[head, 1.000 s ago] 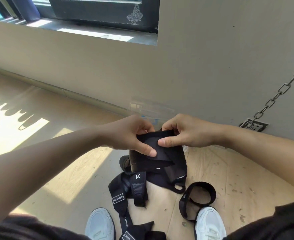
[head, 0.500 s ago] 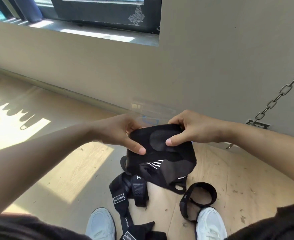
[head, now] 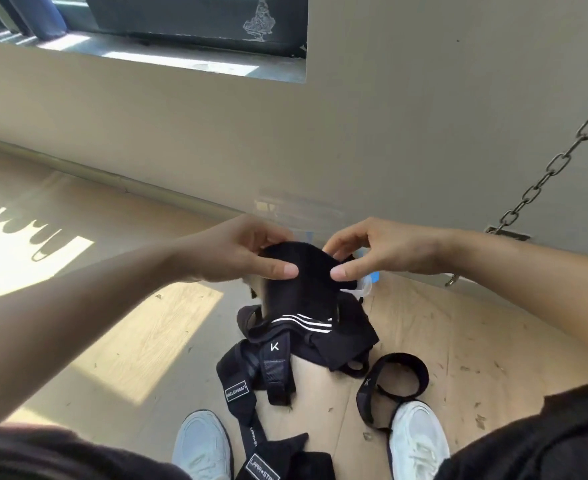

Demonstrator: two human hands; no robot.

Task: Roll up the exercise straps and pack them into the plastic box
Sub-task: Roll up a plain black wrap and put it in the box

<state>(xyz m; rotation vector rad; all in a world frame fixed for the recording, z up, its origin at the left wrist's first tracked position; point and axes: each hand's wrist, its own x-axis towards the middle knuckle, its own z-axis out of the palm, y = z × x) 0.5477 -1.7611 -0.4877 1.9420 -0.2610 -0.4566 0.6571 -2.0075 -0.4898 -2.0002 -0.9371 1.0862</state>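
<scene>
I hold a wide black strap (head: 306, 271) with white stripes near its lower part up in front of me. My left hand (head: 237, 254) grips its top left edge, thumb on the front. My right hand (head: 375, 252) pinches the top right edge the same way. The strap's lower end hangs into a heap of black straps (head: 275, 362) on the wooden floor. A clear plastic box (head: 303, 211) stands against the wall behind my hands, mostly hidden by them. A looped black strap (head: 394, 384) lies by my right shoe.
My two white shoes (head: 202, 445) stand at the bottom, with labelled black straps (head: 261, 465) between them. A metal chain (head: 545, 174) runs from the upper right down to a floor anchor (head: 507, 233). A beige wall and window ledge rise ahead.
The strap has unfolded and hangs longer, showing its white stripes. Both hands have shifted along its top edge and their thumbs have come closer together.
</scene>
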